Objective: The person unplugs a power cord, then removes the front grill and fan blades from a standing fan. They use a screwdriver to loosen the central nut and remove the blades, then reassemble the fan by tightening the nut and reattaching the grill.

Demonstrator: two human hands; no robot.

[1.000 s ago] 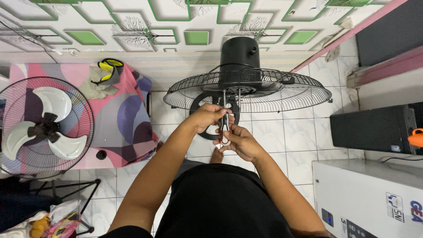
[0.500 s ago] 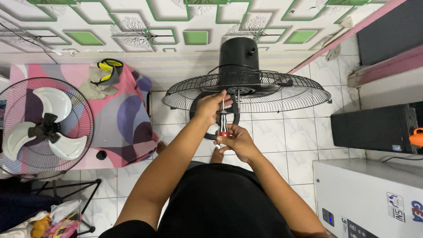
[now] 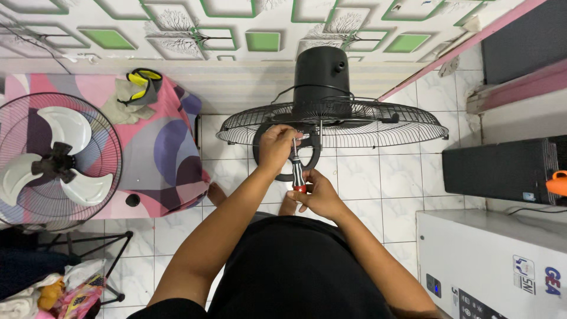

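A black fan (image 3: 322, 77) stands on the tiled floor in front of me, its round wire guard (image 3: 390, 127) lying flat below the motor housing. My right hand (image 3: 316, 192) grips the red and black handle of a screwdriver (image 3: 297, 171), whose shaft points up into the guard's middle. My left hand (image 3: 276, 145) rests on the guard's front rim, with its fingers curled around the shaft near the tip. The tip is hidden behind the fingers.
A second fan (image 3: 50, 162) with white blades stands at the left, against a table with a pink and purple cloth (image 3: 150, 156). A black speaker box (image 3: 502, 171) and a white appliance (image 3: 490, 260) stand at the right. A patterned wall rises behind.
Both hands and the screwdriver stay at the guard's centre. My left hand has moved slightly up the shaft toward the guard.
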